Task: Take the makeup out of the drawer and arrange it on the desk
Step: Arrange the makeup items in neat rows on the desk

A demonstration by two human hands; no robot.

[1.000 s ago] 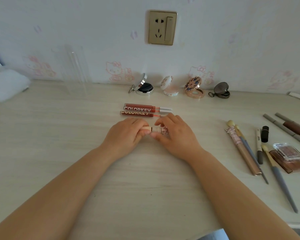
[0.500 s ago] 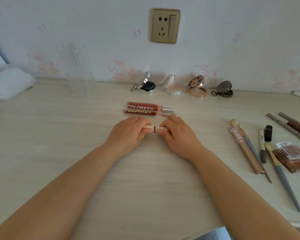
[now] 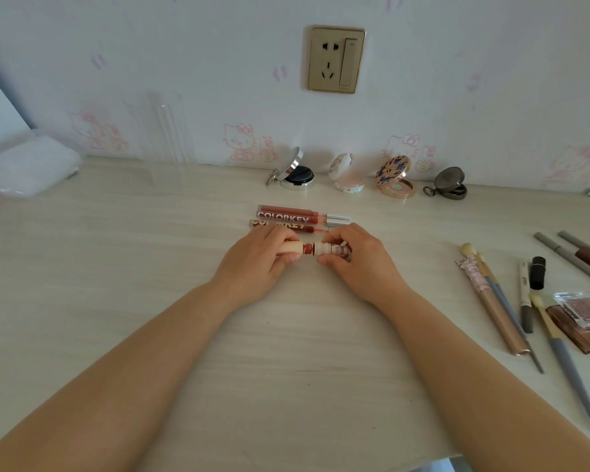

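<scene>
Desk (image 3: 82, 301): pale wood-grain laminate, smooth, against a wall with cartoon-cat wallpaper and a gold socket plate (image 3: 336, 59).
Far left: soft white bundle (image 3: 24, 168); clear acrylic holder (image 3: 164, 137), hard and near invisible.
Left hand (image 3: 256, 264): fingers curled round the cream cap end of a lip tube (image 3: 309, 249).
Right hand (image 3: 361, 264): pinches the patterned body end; a dark red neck shows between the parts.
Location: the tube is held just above the desk, directly in front of two COLORKEY lip glosses (image 3: 300, 219).
Risk: with the seam open, pigment may smear fingers or laminate; round tubes can roll if nudged.
Rear row: four round compacts (image 3: 344, 173), hinged lids raised, liable to tip.
Right: slim brushes and pencils (image 3: 504, 301), black lipstick (image 3: 537, 272), brown eyeshadow palette (image 3: 579, 316) with a clear lid.
</scene>
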